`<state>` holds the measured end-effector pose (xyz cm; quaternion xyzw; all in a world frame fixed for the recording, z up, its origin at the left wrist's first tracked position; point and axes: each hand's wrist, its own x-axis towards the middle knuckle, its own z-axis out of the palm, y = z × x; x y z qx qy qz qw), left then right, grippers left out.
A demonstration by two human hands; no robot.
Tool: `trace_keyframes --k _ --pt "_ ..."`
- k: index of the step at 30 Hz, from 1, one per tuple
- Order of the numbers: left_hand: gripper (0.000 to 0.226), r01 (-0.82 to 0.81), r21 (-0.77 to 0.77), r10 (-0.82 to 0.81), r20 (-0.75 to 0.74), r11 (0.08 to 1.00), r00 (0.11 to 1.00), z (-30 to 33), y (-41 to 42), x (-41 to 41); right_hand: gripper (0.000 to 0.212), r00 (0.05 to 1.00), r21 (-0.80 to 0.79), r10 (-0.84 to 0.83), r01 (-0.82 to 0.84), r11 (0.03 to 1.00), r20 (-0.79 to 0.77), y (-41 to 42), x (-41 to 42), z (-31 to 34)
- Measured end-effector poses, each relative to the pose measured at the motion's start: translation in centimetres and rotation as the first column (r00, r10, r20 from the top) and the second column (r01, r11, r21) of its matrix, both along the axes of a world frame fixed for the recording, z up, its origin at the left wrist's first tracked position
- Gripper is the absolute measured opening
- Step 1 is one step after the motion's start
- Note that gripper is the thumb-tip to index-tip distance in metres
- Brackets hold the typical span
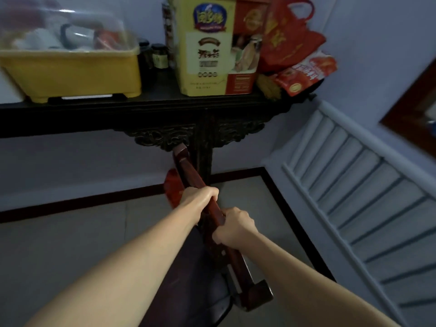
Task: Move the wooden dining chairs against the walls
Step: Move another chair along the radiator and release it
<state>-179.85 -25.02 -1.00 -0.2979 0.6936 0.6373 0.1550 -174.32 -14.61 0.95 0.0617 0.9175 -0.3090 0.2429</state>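
Observation:
A dark red wooden dining chair (188, 171) stands right in front of me, seen from above. Its top rail runs from under the carved black table down toward the lower right. My left hand (199, 197) is closed around the rail at its middle. My right hand (232, 226) grips the same rail a little closer to me. Below the hands, the chair's dark seat (188, 286) shows dimly. The far end of the rail nearly touches the table's carved apron and leg.
A black carved console table (94, 109) stands against the pale wall, bearing a yellow bin (70, 74), jars, a yellow box (203, 48) and red bags (290, 41). A white radiator (354, 185) lines the right wall. Grey tiled floor (59, 244) lies to the left.

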Motion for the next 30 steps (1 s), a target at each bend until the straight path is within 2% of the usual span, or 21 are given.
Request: trace_keyframes --k 7,9,12,15,20,26,28,30 --pt "0.014 0.146 0.036 -0.145 -0.026 0.989 0.989 0.6 10.5 -0.4 0.029 0.991 0.049 -0.131 0.132 0.990 -0.020 9.7 0.8 0.2" --pt "0.018 0.197 0.051 -0.196 -0.023 0.979 0.980 0.5 14.2 -0.5 0.027 0.985 0.041 -0.171 0.171 0.984 -0.017 13.3 0.9 0.1" --pt "0.018 0.254 0.069 -0.253 -0.026 0.965 0.967 0.4 20.2 -0.6 0.012 0.973 0.030 -0.232 0.232 0.972 -0.013 19.1 1.1 -0.1" --pt "0.014 0.286 0.058 -0.284 -0.028 0.957 0.958 0.2 26.4 -0.7 0.012 0.962 0.011 -0.272 0.272 0.962 -0.005 25.1 1.1 -0.5" --pt "0.019 0.327 0.058 -0.326 -0.026 0.943 0.945 -0.6 36.8 -1.5 0.023 0.943 -0.003 -0.333 0.333 0.943 0.024 35.3 0.7 -1.2" --pt "0.024 0.352 0.086 -0.353 -0.011 0.932 0.936 -1.9 47.4 -3.0 0.025 0.919 -0.005 -0.387 0.389 0.921 0.073 46.0 -0.4 -1.8" --pt "0.024 0.369 0.084 -0.370 -0.005 0.925 0.929 -2.4 50.2 -3.7 0.023 0.909 -0.003 -0.410 0.412 0.911 0.074 48.9 -1.0 -2.0" --pt "0.036 0.381 0.081 -0.383 0.001 0.921 0.924 -2.9 53.0 -4.4 0.014 0.903 -0.004 -0.425 0.426 0.905 0.064 51.6 -1.6 -2.4"
